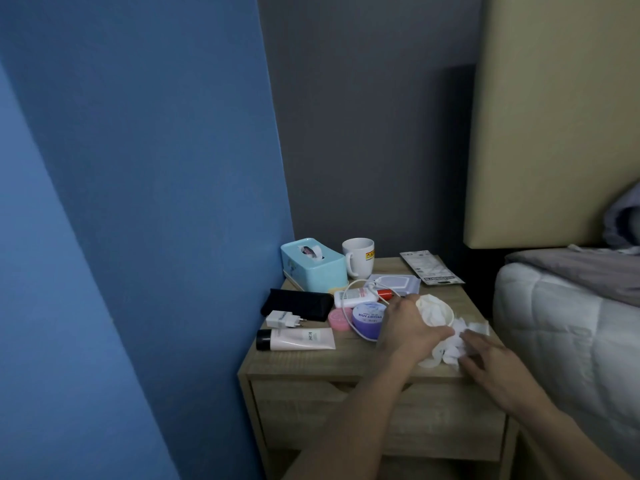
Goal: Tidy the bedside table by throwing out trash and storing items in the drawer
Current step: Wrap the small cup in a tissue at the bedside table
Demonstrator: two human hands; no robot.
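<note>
A wooden bedside table (298,363) with a shut drawer (311,414) carries clutter. Crumpled white tissues (450,348) lie at its front right, beside a white paper cup (437,311) lying on its side. My left hand (410,325) rests over the cup and tissues, fingers curled around them. My right hand (491,363) lies flat on the tissues from the right, fingers spread. Further left are a purple jar (369,318), a pink round case (337,318), a pink tube (296,339), a white charger plug (284,318) with cable, and a black pouch (296,303).
At the back stand a light-blue tissue box (311,265), a white mug (358,256), a wet-wipes pack (396,284) and a flat packet (431,268). A blue wall is close on the left, a bed (568,323) with headboard on the right.
</note>
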